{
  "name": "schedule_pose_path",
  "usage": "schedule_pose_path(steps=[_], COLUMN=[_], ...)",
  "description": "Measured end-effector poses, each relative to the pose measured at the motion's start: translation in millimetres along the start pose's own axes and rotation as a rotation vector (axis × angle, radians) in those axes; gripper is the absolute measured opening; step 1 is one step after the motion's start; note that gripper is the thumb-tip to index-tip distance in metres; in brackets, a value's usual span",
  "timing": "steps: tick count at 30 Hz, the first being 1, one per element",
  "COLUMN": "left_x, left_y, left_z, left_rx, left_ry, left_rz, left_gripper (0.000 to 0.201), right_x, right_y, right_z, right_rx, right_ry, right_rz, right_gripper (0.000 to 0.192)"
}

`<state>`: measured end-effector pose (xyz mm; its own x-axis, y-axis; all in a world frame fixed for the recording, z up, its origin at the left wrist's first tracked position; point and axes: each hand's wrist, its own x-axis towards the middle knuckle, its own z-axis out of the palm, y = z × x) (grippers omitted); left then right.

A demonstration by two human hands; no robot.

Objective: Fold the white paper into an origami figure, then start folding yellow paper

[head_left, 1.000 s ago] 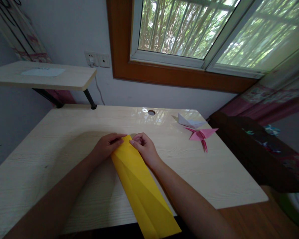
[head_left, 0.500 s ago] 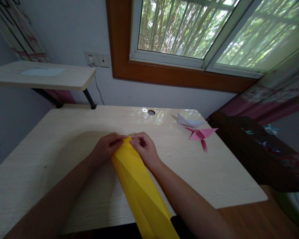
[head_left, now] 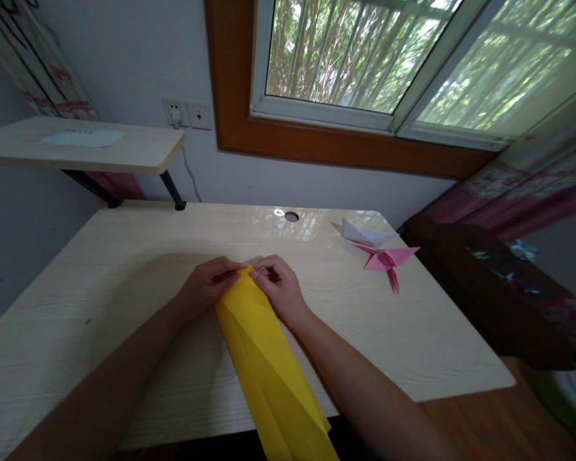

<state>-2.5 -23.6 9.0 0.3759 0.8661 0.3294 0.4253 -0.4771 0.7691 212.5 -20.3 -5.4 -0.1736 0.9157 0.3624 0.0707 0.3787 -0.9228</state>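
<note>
A long sheet of yellow paper (head_left: 264, 358), creased lengthwise, slants from the middle of the table down past its front edge toward me. My left hand (head_left: 210, 280) pinches the far end at its left corner, thumb below and fingers above. At the right corner of that same end, my right hand (head_left: 282, 286) grips the paper between thumb and curled fingers. Both hands are closed and almost touch at the fingertips. The near end of the paper runs out of the bottom of the view.
On the table (head_left: 365, 339), at the back right, lie a pink folded-paper crane (head_left: 386, 258) and a white folded-paper boat (head_left: 365, 235). A raised shelf (head_left: 139, 147) with a white sheet (head_left: 82, 137) stands at the back left. A round hole (head_left: 292, 217) pierces the tabletop near the window.
The near part of the yellow paper has shifted slightly left, and its far edge looks flatter between my fingertips. Both hands stay almost in place.
</note>
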Motion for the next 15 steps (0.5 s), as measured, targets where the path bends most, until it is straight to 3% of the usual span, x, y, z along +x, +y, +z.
schedule_pose_path(steps=[9, 15], left_x=[-1.1, 0.2], left_y=[0.1, 4.1], left_z=[-0.1, 0.7], left_rx=[-0.028, -0.03], left_ry=[-0.025, -0.023], left_rz=[0.039, 0.042], left_gripper=[0.028, 0.027], right_x=[-1.4, -0.9], right_y=[-0.3, -0.9], right_z=[1.0, 0.5], right_rx=[0.052, 0.017], right_ry=[0.01, 0.021], right_rz=[0.136, 0.147], right_gripper=[0.018, 0.02])
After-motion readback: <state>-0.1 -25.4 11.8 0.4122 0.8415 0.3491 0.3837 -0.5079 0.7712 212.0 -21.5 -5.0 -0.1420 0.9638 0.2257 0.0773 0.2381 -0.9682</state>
